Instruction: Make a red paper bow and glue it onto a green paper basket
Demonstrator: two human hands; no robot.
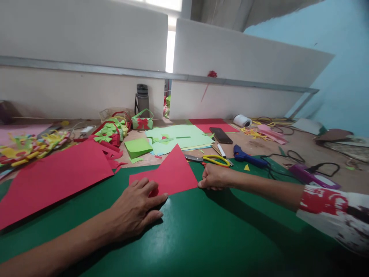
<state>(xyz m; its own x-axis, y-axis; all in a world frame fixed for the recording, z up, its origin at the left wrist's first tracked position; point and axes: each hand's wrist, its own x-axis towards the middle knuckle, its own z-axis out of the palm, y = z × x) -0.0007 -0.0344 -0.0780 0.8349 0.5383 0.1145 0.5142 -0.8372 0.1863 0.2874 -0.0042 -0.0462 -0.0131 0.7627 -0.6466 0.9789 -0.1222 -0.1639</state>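
Observation:
A red sheet of paper (173, 173) lies on the green mat (184, 238), part of it forming a triangle that points away from me. My left hand (138, 204) rests on its near left part, fingers spread. At the sheet's right corner, my right hand (213, 177) is closed, thumb and fingers pinching the paper's edge. Just beyond the right hand lie scissors (215, 159) with yellow handles. Left of my left hand is a larger red sheet (60, 181).
Behind the mat are a stack of light green paper (184, 134), a phone (221, 135), a marker (221, 150) and a blue glue gun (249, 157) with its cord. A dark bottle (142, 100) and a small green paper basket (142, 122) stand by the white partition.

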